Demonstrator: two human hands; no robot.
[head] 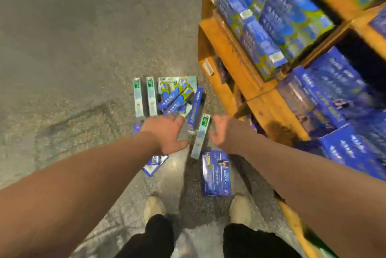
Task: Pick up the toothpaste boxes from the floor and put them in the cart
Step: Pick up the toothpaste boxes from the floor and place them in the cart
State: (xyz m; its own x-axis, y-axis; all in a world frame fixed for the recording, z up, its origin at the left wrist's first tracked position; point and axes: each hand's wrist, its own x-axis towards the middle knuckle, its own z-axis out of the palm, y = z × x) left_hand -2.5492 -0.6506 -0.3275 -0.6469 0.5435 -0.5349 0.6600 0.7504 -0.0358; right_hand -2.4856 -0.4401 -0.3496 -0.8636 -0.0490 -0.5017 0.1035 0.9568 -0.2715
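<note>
The reach for a pick-up is in hand: left hand and right hand, fingers loose and empty, flank a pale toothpaste box on the floor at centre frame. Its long axis runs nearly up-down the frame, green end uppermost; closing on it likely comes next.

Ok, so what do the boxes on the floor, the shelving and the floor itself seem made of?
Toothpaste boxes: printed card, slightly glossy by the sheen, with flat faces and crisp folded edges.
Shelving: orange-brown wood, probably varnished; thick planks, though blur hides any grain.
Floor: speckled grey, hard and polished, perhaps concrete or terrazzo; it reflects light near the shoes.
</note>
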